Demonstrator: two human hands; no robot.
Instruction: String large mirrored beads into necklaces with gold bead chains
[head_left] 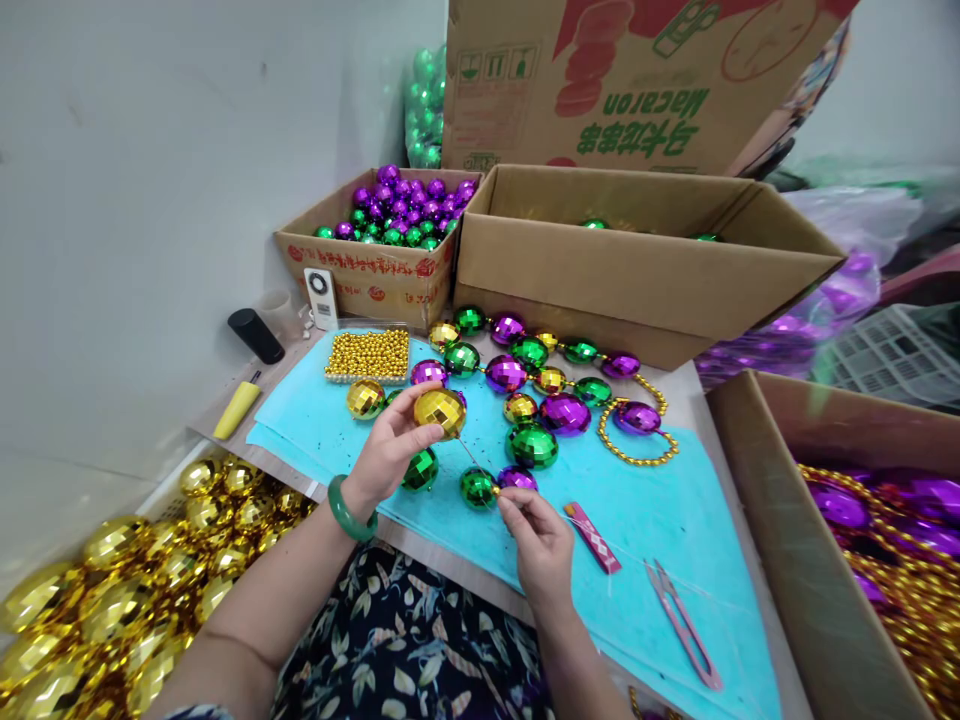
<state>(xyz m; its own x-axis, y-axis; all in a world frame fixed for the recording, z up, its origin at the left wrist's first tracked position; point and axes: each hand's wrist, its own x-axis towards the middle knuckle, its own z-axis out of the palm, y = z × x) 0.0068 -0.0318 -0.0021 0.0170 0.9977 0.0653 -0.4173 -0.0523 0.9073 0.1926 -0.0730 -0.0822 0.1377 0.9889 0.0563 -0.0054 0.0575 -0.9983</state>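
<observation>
My left hand [396,440], with a green bangle at the wrist, grips a large faceted gold bead [441,412] between thumb and fingers. Between it and a green faceted bead [478,488] runs a thin needle or cord [471,455]; which one I cannot tell. My right hand [538,540] is pinched at the green bead's right end, by a small gold bead. Just behind its fingertips sits a purple bead [517,478]. Farther back, strung purple, green and gold beads [529,352] lie in rows on a blue cloth [585,480].
A tray of small gold beads [367,355] stands back left, near a yellow-handled tool [238,408]. Pink thread snips [684,625] and a pink packet [594,538] lie at right. Boxes [645,270] line the back; gold balls [180,570] fill the lower left.
</observation>
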